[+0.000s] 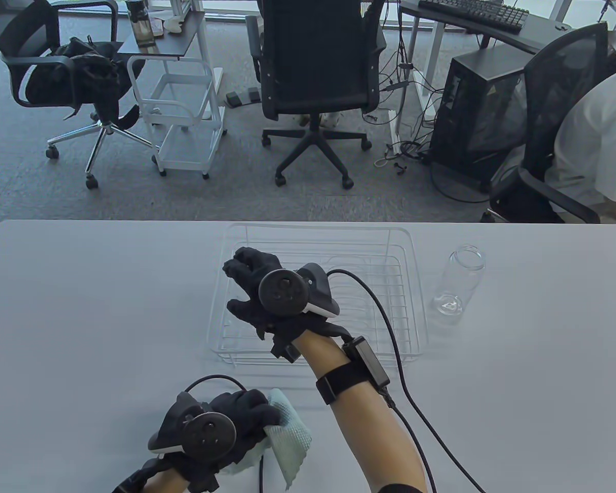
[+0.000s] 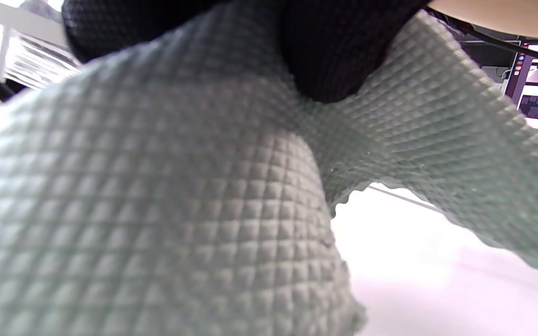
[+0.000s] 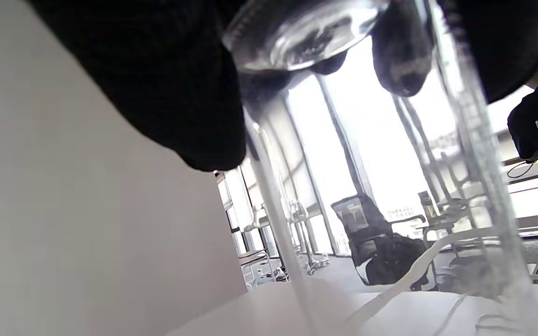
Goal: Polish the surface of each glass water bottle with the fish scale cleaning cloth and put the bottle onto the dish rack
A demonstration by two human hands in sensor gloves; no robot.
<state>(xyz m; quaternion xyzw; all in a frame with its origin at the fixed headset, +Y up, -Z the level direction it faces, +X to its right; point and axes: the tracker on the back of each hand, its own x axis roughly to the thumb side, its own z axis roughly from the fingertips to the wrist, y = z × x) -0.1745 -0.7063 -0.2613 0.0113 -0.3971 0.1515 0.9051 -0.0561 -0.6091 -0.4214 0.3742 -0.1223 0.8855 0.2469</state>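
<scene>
Gripping a bunched pale green cleaning cloth (image 1: 287,436), the left hand (image 1: 220,436) sits low on the white table (image 1: 82,308), its fingers curled round the fabric. Further right, the right hand (image 1: 259,292) hovers over the wire dish rack (image 1: 405,287), its grip closed round a clear glass bottle (image 3: 367,154). Just beside the rack's right edge stands a second glass bottle (image 1: 457,285), upright.
</scene>
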